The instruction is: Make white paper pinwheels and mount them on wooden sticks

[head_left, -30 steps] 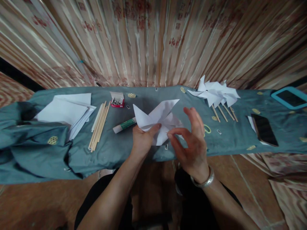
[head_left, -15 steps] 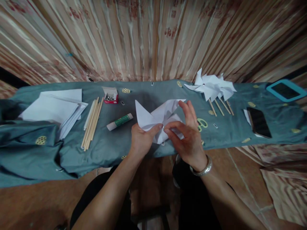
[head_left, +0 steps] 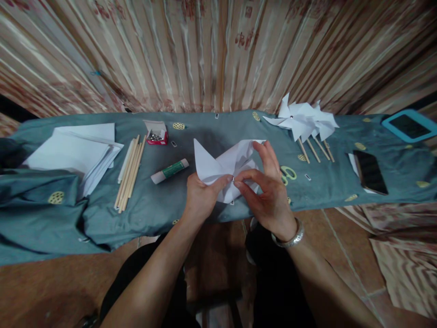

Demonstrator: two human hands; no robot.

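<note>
A white paper pinwheel [head_left: 235, 157] is held above the near edge of the cloth-covered table. My left hand [head_left: 202, 195] grips its left side, the thumb pressing near the centre and the other fingers hidden beneath the paper. At the centre, my right hand [head_left: 269, 193] pinches a small shiny thumbtack [head_left: 233, 178] between thumb and index finger. The other right fingers rest against the paper's upper right blade. A small red box of thumbtacks [head_left: 157, 136] stands open beyond the left hand, with a glue stick [head_left: 170, 171] lying nearer.
Wooden sticks [head_left: 130, 175] and white paper sheets [head_left: 78, 150] lie left. Finished pinwheels on sticks [head_left: 303, 119] lie at the back right. Green-handled scissors [head_left: 288, 174] sit partly behind my right hand. A phone [head_left: 370, 172] and a blue-framed tablet [head_left: 409, 125] are far right.
Both hands keep almost the same hold on the pinwheel. The thumbtack at the centre appears tilted slightly differently under the right fingertips. The whole view has shifted a little.
</note>
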